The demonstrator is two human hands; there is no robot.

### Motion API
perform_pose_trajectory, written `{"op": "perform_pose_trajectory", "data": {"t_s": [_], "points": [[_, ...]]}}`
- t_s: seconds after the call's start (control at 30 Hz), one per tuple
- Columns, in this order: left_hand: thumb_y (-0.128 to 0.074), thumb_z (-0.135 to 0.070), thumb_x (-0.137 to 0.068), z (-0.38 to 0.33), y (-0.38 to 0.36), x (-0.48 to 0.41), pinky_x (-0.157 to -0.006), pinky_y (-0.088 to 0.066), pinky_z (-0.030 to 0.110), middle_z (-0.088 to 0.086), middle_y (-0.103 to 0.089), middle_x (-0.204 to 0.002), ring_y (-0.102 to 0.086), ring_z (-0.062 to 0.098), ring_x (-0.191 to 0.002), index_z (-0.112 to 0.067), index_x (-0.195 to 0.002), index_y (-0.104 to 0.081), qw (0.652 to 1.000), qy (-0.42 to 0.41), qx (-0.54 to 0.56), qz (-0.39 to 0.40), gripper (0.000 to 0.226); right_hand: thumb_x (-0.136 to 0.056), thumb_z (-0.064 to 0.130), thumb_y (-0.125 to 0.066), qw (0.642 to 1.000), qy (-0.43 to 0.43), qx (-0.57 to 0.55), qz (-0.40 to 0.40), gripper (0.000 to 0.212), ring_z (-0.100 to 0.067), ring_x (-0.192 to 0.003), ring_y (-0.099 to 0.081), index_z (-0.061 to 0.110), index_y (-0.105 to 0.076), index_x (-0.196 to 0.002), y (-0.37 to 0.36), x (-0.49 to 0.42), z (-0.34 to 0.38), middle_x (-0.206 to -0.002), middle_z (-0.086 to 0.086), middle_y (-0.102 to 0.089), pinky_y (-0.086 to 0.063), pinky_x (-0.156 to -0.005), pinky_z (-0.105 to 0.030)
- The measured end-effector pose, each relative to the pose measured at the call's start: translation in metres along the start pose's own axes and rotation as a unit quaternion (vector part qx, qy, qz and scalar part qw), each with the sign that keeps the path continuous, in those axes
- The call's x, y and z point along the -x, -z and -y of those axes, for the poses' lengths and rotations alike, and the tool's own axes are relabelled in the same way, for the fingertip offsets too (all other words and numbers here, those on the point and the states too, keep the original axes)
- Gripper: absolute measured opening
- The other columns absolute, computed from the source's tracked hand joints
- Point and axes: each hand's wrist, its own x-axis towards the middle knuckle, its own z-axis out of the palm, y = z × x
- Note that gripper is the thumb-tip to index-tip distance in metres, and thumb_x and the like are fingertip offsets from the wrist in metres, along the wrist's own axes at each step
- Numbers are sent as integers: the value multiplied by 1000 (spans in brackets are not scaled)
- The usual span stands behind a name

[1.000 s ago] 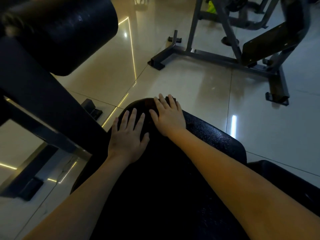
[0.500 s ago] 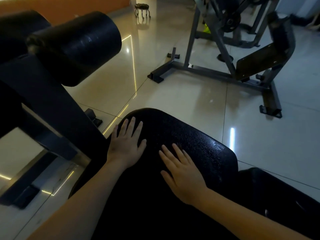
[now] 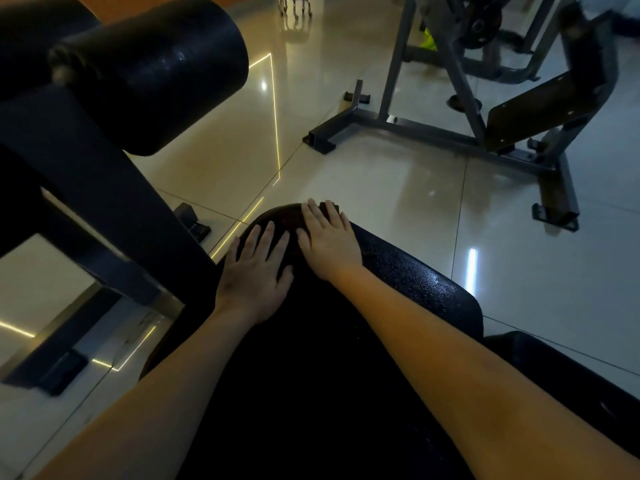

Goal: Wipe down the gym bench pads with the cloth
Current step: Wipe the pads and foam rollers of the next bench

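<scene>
The right hand is lying flat, fingers straight, pressing a dark brownish cloth onto the bench pad at its far rounded end, likely for scrubbing. The left hand is resting flat beside it, gripping nothing, seemingly bracing. A black roller pad is looming close on the left.

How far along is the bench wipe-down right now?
Done: cannot tell; the bench pad glistens on its right side, perhaps wiped. In hand: the right hand presses flat at the pad's far end, on what may be a dark cloth; the left hand rests flat beside it. Left: no hand is on the roller pad.
</scene>
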Motion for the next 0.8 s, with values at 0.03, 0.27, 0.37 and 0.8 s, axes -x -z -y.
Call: {"op": "perform_pose_trajectory", "data": {"t_s": [0.03,0.27,0.37,0.8], "points": [[-16,-50,-101,0,1,0,-122,-1,46,1,-2,-166,2,21,-153,-28,-158,-9,1000,0,-1,2,61,-105,42,-18,1000,-3,-5,1,57,-21,-150,6,19,-9,-156,0,6,0,-164,3,-5,1,-122,-42],[-21,-49,-103,1,0,2,-122,-2,45,1,1,-166,3,21,-153,-28,-158,-5,1000,-4,15,1,62,-102,51,-15,997,44,6,56,59,-11,-146,21,30,3,-155,1,129,-29,-161,15,10,8,-122,-36],[-10,-53,-101,2,3,1,-122,-1,45,0,4,-166,6,21,-153,-28,-158,-2,1000,-7,18,13,63,-99,56,-5,996,65,20,50,60,-7,-146,23,33,2,-154,-5,184,-49,-161,18,11,11,-120,-32],[-15,-50,-102,-1,2,0,-121,5,45,0,9,-166,10,19,-152,-29,-157,2,1000,9,-5,17,61,-104,42,-18,999,-39,27,-11,57,-24,-150,2,19,-14,-155,2,-4,-17,-163,0,-8,0,-122,-44]]}}
